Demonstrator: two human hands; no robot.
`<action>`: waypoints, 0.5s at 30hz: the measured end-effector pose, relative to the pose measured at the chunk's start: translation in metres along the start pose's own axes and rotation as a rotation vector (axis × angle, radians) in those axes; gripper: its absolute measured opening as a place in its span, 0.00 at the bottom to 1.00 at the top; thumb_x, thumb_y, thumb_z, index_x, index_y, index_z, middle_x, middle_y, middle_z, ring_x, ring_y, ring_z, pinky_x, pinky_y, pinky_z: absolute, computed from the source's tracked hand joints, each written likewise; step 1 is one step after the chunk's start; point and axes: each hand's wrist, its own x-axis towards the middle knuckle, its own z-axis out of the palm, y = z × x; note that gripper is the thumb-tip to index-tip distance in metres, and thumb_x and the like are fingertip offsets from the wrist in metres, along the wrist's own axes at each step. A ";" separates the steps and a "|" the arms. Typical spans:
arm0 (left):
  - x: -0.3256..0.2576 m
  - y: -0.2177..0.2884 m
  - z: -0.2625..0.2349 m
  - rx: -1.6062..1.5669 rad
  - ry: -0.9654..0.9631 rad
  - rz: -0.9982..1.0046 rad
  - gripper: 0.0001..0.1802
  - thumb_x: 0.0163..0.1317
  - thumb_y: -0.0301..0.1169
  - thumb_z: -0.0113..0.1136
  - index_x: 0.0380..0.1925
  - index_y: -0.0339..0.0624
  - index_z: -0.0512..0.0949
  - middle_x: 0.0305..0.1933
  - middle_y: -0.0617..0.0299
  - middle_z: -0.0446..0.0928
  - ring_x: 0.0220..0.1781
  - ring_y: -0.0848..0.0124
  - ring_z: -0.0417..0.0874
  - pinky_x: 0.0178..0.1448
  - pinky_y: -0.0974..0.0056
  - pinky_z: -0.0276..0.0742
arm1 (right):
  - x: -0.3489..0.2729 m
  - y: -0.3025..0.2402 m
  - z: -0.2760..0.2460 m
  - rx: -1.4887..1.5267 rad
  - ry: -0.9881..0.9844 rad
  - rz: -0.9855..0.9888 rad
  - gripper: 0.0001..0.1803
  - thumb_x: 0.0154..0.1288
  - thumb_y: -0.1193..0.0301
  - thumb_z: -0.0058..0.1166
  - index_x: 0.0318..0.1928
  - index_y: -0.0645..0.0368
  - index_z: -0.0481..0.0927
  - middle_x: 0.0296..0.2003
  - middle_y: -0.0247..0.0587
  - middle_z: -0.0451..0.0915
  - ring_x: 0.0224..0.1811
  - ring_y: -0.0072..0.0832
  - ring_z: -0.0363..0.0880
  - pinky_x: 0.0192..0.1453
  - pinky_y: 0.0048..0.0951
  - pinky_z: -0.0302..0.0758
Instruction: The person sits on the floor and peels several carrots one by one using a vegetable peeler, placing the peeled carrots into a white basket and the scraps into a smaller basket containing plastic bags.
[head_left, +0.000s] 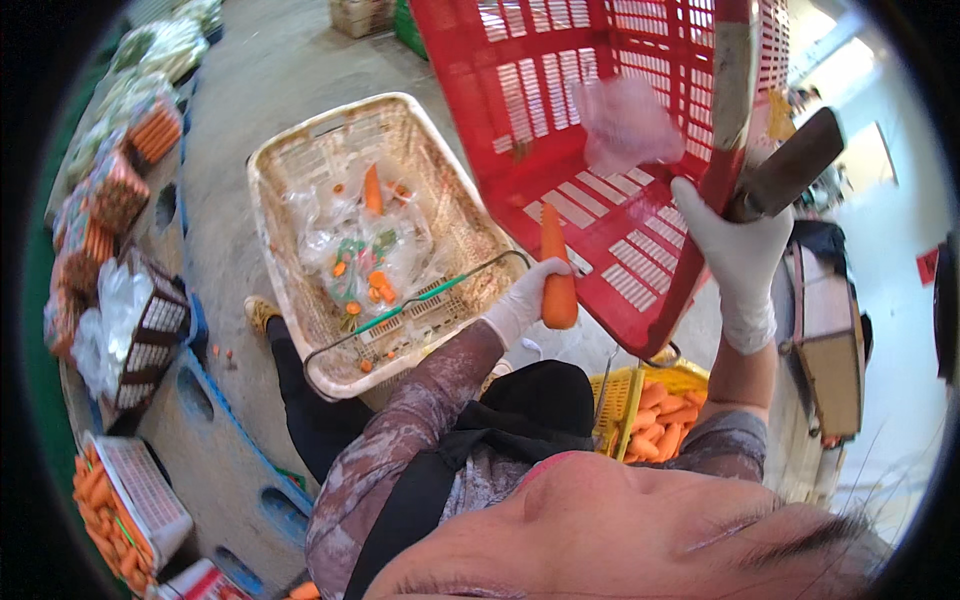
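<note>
My left hand (520,300), in a white glove, is closed round a large orange carrot (556,268), which points up. My right hand (742,265), also gloved, holds a dark, broad-bladed knife (790,165). Its thumb lies against the edge of a red plastic basket (640,240), with the fingers partly hidden. That basket is tilted up before me, with a crumpled clear plastic bag (628,125) inside. Left of it, a dirty white basket (270,160) with a green-wrapped wire handle (420,297) holds plastic bags, carrot ends and a carrot piece (373,190).
Close to my body, a yellow basket (615,400) contains several carrots (665,420). Bagged carrots (120,190) line a pallet (215,400) at the left. A white basket of carrots (160,500) stands at the lower left. At the right is a box-like wooden stand (830,345).
</note>
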 end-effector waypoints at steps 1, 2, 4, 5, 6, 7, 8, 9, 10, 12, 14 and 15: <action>-0.001 -0.004 0.003 -0.025 -0.008 0.002 0.16 0.52 0.35 0.61 0.40 0.42 0.75 0.36 0.60 0.75 0.36 0.67 0.76 0.42 0.62 0.76 | 0.000 -0.007 0.004 0.007 -0.007 0.001 0.20 0.48 0.75 0.70 0.42 0.63 0.77 0.31 0.31 0.80 0.31 0.16 0.76 0.37 0.19 0.74; -0.001 -0.010 0.004 -0.050 -0.013 -0.009 0.16 0.51 0.36 0.62 0.40 0.42 0.75 0.35 0.61 0.75 0.36 0.68 0.76 0.42 0.63 0.75 | -0.001 -0.014 0.010 0.010 -0.013 0.014 0.20 0.49 0.75 0.70 0.43 0.64 0.77 0.31 0.31 0.80 0.31 0.16 0.77 0.38 0.19 0.74; 0.004 -0.017 -0.004 -0.131 -0.078 -0.008 0.17 0.50 0.37 0.62 0.39 0.43 0.75 0.35 0.60 0.75 0.36 0.68 0.76 0.43 0.63 0.76 | 0.007 -0.027 0.014 0.074 -0.064 -0.001 0.20 0.50 0.76 0.69 0.43 0.64 0.76 0.32 0.31 0.80 0.32 0.15 0.77 0.38 0.19 0.75; 0.005 -0.019 -0.002 -0.133 -0.068 0.023 0.17 0.50 0.37 0.61 0.40 0.42 0.75 0.35 0.60 0.75 0.36 0.67 0.77 0.44 0.62 0.76 | 0.011 -0.032 0.018 0.087 -0.062 0.016 0.20 0.50 0.77 0.69 0.43 0.64 0.76 0.32 0.32 0.81 0.31 0.16 0.78 0.37 0.19 0.76; 0.005 -0.019 0.000 -0.136 -0.060 0.051 0.18 0.49 0.36 0.60 0.40 0.42 0.75 0.36 0.59 0.76 0.37 0.67 0.77 0.45 0.62 0.76 | 0.011 -0.033 0.021 0.071 -0.097 0.000 0.21 0.50 0.78 0.69 0.45 0.64 0.75 0.34 0.35 0.81 0.33 0.18 0.79 0.40 0.20 0.77; 0.006 -0.019 -0.003 -0.129 -0.072 0.060 0.18 0.49 0.36 0.60 0.40 0.42 0.74 0.36 0.59 0.76 0.38 0.66 0.77 0.45 0.62 0.76 | 0.009 -0.035 0.023 0.052 -0.130 -0.015 0.22 0.51 0.79 0.68 0.46 0.64 0.74 0.36 0.38 0.82 0.35 0.20 0.81 0.42 0.21 0.78; 0.008 -0.017 -0.008 -0.120 -0.087 0.078 0.19 0.48 0.37 0.60 0.40 0.42 0.74 0.36 0.59 0.75 0.38 0.66 0.77 0.46 0.62 0.76 | 0.011 -0.038 0.025 0.037 -0.162 -0.039 0.23 0.52 0.80 0.68 0.48 0.64 0.72 0.39 0.42 0.82 0.37 0.22 0.82 0.44 0.22 0.79; 0.011 -0.017 -0.012 -0.109 -0.102 0.095 0.19 0.48 0.37 0.60 0.41 0.42 0.74 0.36 0.58 0.75 0.38 0.66 0.77 0.47 0.62 0.76 | 0.011 -0.043 0.029 0.009 -0.177 -0.055 0.23 0.51 0.80 0.68 0.48 0.64 0.72 0.38 0.42 0.82 0.37 0.22 0.82 0.44 0.21 0.79; 0.013 -0.018 -0.015 -0.109 -0.114 0.121 0.20 0.48 0.38 0.60 0.41 0.42 0.74 0.37 0.58 0.75 0.39 0.65 0.77 0.47 0.62 0.76 | 0.011 -0.048 0.033 0.002 -0.187 -0.079 0.23 0.51 0.80 0.68 0.48 0.64 0.73 0.38 0.41 0.82 0.37 0.22 0.82 0.44 0.21 0.79; 0.009 -0.017 -0.011 -0.098 -0.147 0.139 0.20 0.47 0.38 0.60 0.41 0.42 0.74 0.37 0.58 0.75 0.40 0.65 0.77 0.48 0.61 0.75 | 0.007 -0.052 0.036 -0.033 -0.188 -0.103 0.23 0.51 0.79 0.68 0.47 0.64 0.73 0.37 0.41 0.82 0.37 0.21 0.82 0.45 0.21 0.79; 0.007 -0.016 -0.007 -0.115 -0.172 0.083 0.22 0.46 0.38 0.59 0.42 0.40 0.74 0.38 0.57 0.75 0.43 0.64 0.76 0.52 0.62 0.73 | 0.004 -0.057 0.037 -0.067 -0.203 -0.121 0.23 0.50 0.79 0.69 0.47 0.64 0.73 0.35 0.39 0.82 0.35 0.20 0.81 0.43 0.20 0.79; 0.007 -0.015 -0.007 -0.113 -0.177 0.086 0.22 0.46 0.38 0.59 0.42 0.40 0.74 0.38 0.57 0.75 0.43 0.64 0.76 0.52 0.62 0.73 | 0.002 -0.058 0.038 -0.085 -0.214 -0.139 0.23 0.50 0.79 0.69 0.46 0.64 0.73 0.35 0.38 0.81 0.35 0.20 0.81 0.43 0.20 0.78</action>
